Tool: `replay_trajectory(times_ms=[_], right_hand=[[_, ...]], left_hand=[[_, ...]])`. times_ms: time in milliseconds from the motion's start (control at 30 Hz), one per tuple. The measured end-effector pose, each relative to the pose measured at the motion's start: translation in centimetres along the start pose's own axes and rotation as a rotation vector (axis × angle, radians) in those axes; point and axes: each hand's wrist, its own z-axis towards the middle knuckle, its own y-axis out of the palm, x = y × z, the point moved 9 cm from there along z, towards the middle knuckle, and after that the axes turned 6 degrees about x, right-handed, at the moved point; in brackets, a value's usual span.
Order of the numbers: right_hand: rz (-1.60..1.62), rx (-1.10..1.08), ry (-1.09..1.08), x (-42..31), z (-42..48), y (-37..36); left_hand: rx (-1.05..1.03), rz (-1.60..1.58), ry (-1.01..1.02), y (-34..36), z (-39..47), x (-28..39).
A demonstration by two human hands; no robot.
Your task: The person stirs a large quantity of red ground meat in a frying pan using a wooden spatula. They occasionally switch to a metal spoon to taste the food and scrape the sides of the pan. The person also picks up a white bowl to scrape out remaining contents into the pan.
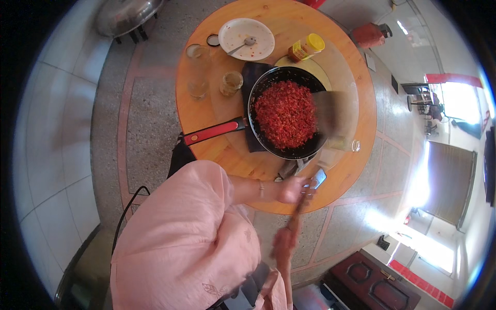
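A black frying pan (pixel 252 116) with a red and black handle holds a mound of finely chopped red food (pixel 286 114). The flat head of a long-handled spatula (pixel 328 112), blurred, is over the pan's right side. My left hand (pixel 292 190) is closed round the spatula's handle by the table's near edge. Lower on the same handle, beyond the table's edge, is my right hand (pixel 285 241), also closed and blurred. A phone (pixel 319 178) lies on the table beside my left hand. Dark cloth shows under the pan, and greyish cloth (pixel 288 169) lies between the pan and my left hand.
The round wooden table (pixel 236 153) has a clear turntable. On it stand a plate with a spoon (pixel 248 24), an open glass jar (pixel 231 83), other blurred glassware (pixel 197 88) and a yellow-lidded jar (pixel 306 48). A red gas cylinder (pixel 368 35) stands beyond the table.
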Motion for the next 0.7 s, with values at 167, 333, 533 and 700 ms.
replay_trajectory(times_ms=[167,333,533,700], right_hand=[[0.021,-0.019,0.150,-1.1,0.0,1.6],[0.185,0.127,-0.170,-6.4,-1.7,-1.1],[-0.014,-0.018,0.217,0.2,-1.7,1.3],[0.069,0.062,-0.119,-4.1,-2.8,-1.0]], left_hand=[[0.529,0.047,0.038,-5.8,0.1,1.3],[0.424,-0.075,0.006,-8.0,-1.3,0.9],[0.408,-0.004,-0.017,-6.3,0.3,0.1],[0.320,-0.059,-0.033,-8.8,-1.0,-0.3]])
